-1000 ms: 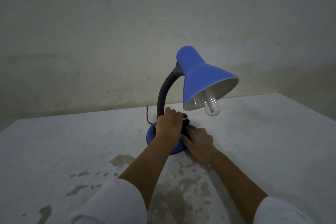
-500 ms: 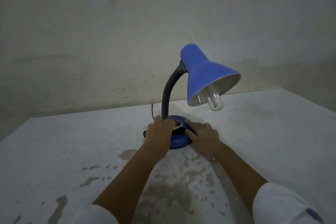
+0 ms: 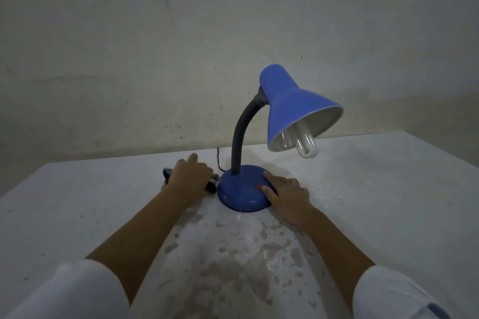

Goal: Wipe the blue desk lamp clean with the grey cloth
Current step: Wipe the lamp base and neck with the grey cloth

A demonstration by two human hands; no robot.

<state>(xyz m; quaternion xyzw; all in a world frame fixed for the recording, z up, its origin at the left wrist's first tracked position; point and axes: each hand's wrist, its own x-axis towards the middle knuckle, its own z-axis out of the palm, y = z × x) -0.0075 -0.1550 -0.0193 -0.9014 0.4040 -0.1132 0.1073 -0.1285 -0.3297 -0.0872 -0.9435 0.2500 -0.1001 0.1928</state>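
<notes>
The blue desk lamp (image 3: pixel 293 109) stands on the white table with a round blue base (image 3: pixel 239 193), a black flexible neck and a white bulb under its shade. My right hand (image 3: pixel 286 195) rests flat on the right side of the base, fingers spread, beside a small red switch. My left hand (image 3: pixel 188 176) lies on the table just left of the base, closed over the grey cloth (image 3: pixel 211 185). Only dark bits of the cloth show on both sides of that hand.
The white table (image 3: pixel 375 202) has worn, flaking patches in front of me. A grey wall stands close behind it. The lamp's thin black cord (image 3: pixel 219 160) runs off the back edge behind the base.
My left hand has slid with the cloth from the top of the base to the table at its left. My right hand has stayed on the base.
</notes>
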